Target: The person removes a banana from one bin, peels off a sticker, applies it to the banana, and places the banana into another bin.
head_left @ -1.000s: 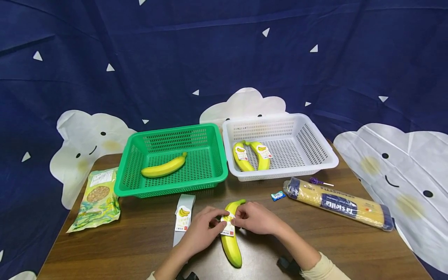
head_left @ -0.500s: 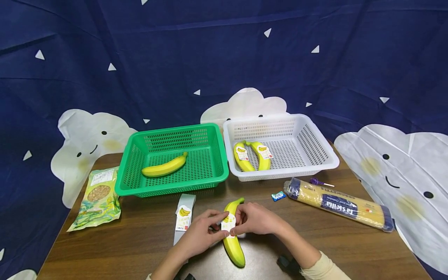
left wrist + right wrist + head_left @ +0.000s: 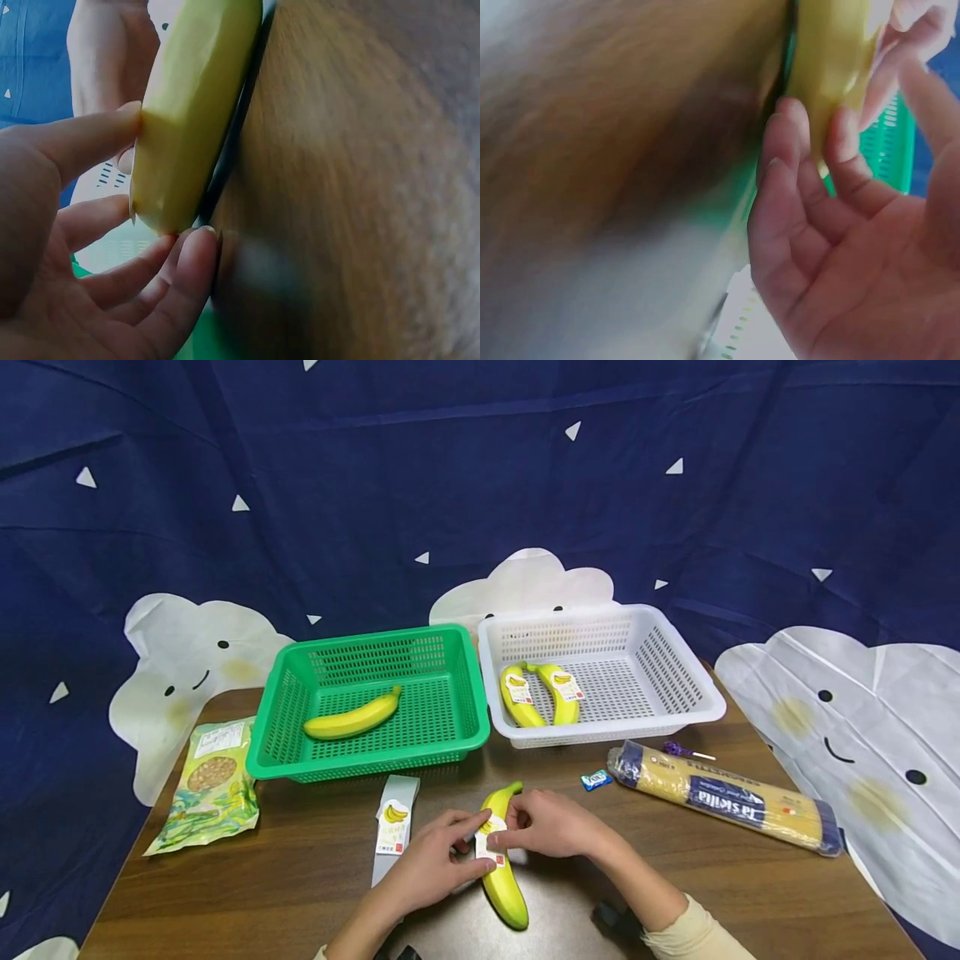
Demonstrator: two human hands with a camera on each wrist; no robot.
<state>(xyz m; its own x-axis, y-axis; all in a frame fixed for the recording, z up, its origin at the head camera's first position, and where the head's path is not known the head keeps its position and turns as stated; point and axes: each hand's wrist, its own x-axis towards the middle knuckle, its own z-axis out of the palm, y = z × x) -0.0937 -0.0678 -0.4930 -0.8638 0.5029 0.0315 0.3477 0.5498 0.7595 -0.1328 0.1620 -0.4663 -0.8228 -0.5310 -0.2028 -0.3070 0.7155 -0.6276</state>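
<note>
In the head view a yellow banana [image 3: 507, 897] lies on the table, stem pointing away, with a white banana-print sticker [image 3: 486, 852] on its upper side. My left hand [image 3: 435, 864] holds the banana from the left, index finger and thumb against the sticker. From the right, my right hand [image 3: 558, 825] grips it with curled fingers at its side and thumb across the sticker. The left wrist view shows several left fingers along the banana [image 3: 195, 97]. In the right wrist view, right fingertips touch the banana [image 3: 829, 52]. Fingers cover parts of the sticker.
A grey backing strip [image 3: 405, 789] with another sticker [image 3: 393, 828] lies left. Behind are a green basket [image 3: 480, 727] with one banana and a white basket [image 3: 712, 706] with two stickered bananas. Around stand a snack bag [image 3: 206, 789], spaghetti pack [image 3: 731, 793], blue candy [image 3: 596, 780] and lollipop [image 3: 678, 748].
The right thumb has moved from the sticker's lower edge up onto its middle. The banana's near end has shifted slightly right. Baskets and packs stay put.
</note>
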